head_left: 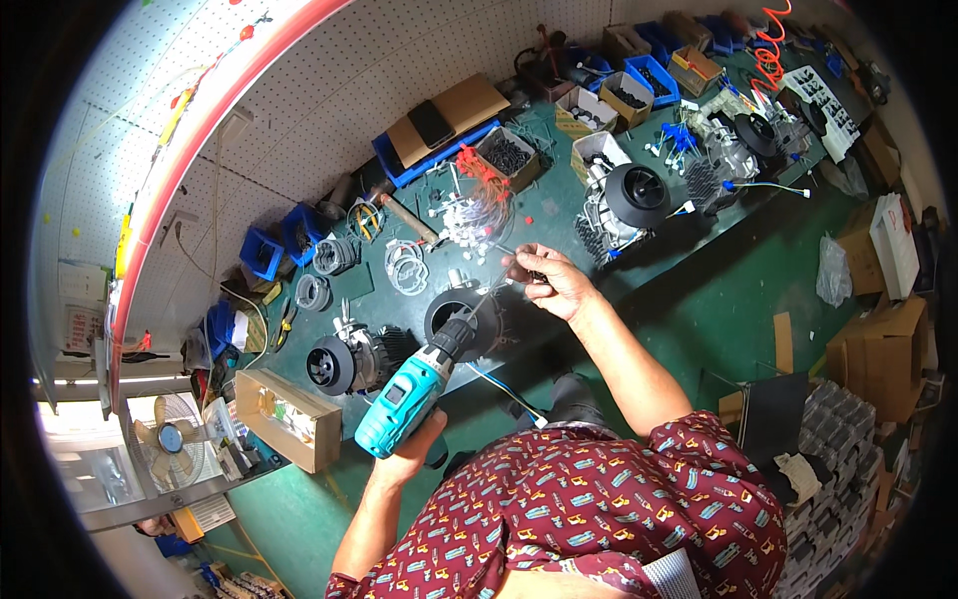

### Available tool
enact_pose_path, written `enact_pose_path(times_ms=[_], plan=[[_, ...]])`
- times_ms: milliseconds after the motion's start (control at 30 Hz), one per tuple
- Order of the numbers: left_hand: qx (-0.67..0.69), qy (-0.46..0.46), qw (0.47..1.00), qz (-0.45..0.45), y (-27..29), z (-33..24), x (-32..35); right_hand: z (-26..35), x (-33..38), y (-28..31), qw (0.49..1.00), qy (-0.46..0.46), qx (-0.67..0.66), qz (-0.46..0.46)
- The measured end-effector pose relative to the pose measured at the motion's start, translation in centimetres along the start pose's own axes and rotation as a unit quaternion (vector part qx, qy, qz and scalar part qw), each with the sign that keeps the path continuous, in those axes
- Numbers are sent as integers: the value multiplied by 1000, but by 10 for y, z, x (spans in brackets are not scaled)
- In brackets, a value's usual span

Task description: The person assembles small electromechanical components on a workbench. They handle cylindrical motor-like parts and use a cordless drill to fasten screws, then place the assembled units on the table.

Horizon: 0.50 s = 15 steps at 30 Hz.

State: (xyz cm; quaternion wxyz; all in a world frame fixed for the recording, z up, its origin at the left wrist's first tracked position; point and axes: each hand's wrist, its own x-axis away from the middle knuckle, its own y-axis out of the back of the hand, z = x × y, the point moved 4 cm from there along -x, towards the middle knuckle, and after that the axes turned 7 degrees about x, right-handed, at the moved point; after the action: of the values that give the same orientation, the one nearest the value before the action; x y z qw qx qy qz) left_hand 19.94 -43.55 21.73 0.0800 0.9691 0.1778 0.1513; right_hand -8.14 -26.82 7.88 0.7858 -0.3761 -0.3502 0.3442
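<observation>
My left hand (411, 454) is wrapped round the handle of a teal and black cordless drill (404, 399), whose long thin bit (489, 299) points up and to the right. At the bit's far end, the fingers of my right hand (554, 284) are closed in a pinch. Small dark pieces show in that hand, too small to name. Below the bit sits a motor unit with a round black fan housing (439, 311), partly covered by the drill. A blue-and-white cable (504, 384) with a white plug hangs over the bench edge near it.
The green bench (559, 349) carries another fan motor (334, 364) at left and several more at right. Behind are a hammer (409, 217), a heap of clear tubing with red and white fittings (479, 215), blue bins and boxes of small parts. A cardboard box (289, 419) stands at left.
</observation>
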Motion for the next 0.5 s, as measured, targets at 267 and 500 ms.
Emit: enact_pose_path(times_ms=[267, 500], plan=[[-129, -59, 989, 43, 14, -32, -9, 4, 2, 6, 997, -33, 63, -22], [-217, -134, 963, 81, 24, -60, -23, 1, 3, -4, 1000, -25, 9, 0]])
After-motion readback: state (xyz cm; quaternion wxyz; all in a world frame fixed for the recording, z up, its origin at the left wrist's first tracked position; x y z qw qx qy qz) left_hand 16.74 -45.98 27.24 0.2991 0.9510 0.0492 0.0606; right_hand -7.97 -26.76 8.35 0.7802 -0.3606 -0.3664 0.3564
